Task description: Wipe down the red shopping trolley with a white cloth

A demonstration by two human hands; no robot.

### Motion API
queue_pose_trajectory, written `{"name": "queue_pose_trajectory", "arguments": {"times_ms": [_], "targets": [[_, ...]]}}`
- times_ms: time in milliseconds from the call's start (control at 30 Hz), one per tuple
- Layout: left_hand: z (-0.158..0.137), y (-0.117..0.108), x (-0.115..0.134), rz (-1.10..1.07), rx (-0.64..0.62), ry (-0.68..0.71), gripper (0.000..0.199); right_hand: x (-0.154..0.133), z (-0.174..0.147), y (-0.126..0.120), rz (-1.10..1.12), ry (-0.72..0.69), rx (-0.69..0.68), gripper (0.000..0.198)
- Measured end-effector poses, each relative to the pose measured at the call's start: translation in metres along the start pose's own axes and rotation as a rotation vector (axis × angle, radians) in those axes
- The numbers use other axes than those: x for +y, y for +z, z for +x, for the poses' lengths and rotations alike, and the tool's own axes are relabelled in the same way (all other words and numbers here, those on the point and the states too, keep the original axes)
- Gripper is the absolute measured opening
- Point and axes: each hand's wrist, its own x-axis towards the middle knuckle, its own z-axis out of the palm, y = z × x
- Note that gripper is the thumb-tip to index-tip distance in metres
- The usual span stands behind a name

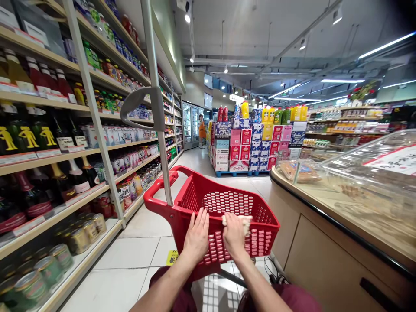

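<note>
Right before me stands a red plastic shopping cart basket (227, 184) with perforated walls and a tall grey metal pole (160, 130) carrying a grey handle loop (140, 93). My left hand (197, 234) lies on the near side wall at the rim, its fingers stretched out and holding nothing. Further right along that rim, my right hand (234, 232) is closed on a cream-coloured cloth (246, 223), pressing it against the basket's edge. Part of the cloth is hidden under the fingers. The basket's floor is mostly hidden by the near wall.
Shelves (74, 143) of bottles and cans run along the left. A counter (328, 229) with a clear cover (373, 160) and packaged food is close on the right. Stacked drink boxes (240, 145) stand ahead. A person in orange (202, 132) is far off. Cables (274, 271) lie by the counter.
</note>
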Motion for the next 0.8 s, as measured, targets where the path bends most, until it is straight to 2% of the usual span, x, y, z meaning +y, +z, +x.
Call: {"name": "queue_pose_trajectory", "arguments": {"times_ms": [67,133,200,300,367,467,533,633,700,767,800], "targets": [[0.000,0.000,0.003,-0.008,-0.002,0.027,0.059,-0.014,0.000,0.005,0.048,-0.128,-0.043,0.051],[-0.001,-0.002,0.001,-0.012,-0.003,0.049,0.060,-0.006,-0.006,0.002,0.058,-0.211,-0.079,0.053],[-0.002,-0.003,-0.001,-0.013,-0.012,0.074,0.063,0.021,-0.014,-0.006,0.018,-0.175,-0.073,0.052],[-0.002,-0.002,0.003,-0.006,-0.020,0.042,0.064,0.052,-0.020,-0.013,-0.076,0.015,0.017,0.049],[-0.001,0.001,0.007,0.002,-0.016,-0.007,0.063,0.043,-0.017,-0.007,-0.080,0.035,0.042,0.049],[-0.001,0.004,0.009,0.026,0.012,-0.020,0.064,0.013,-0.010,0.007,0.003,-0.173,0.010,0.055],[-0.003,0.004,0.006,0.043,0.035,0.011,0.066,0.013,-0.009,0.008,0.026,-0.256,0.002,0.056],[-0.004,0.003,0.005,0.055,0.048,0.009,0.066,0.054,-0.017,-0.004,-0.042,-0.152,0.018,0.051],[-0.002,0.004,0.015,0.050,0.037,-0.024,0.066,0.081,-0.021,-0.013,-0.113,0.023,0.095,0.050],[0.001,0.006,0.030,0.028,0.011,-0.002,0.065,0.087,-0.021,-0.014,-0.140,0.104,0.131,0.049],[0.002,0.007,0.039,0.013,-0.005,0.023,0.064,0.084,-0.020,-0.013,-0.130,0.077,0.117,0.048]]}}
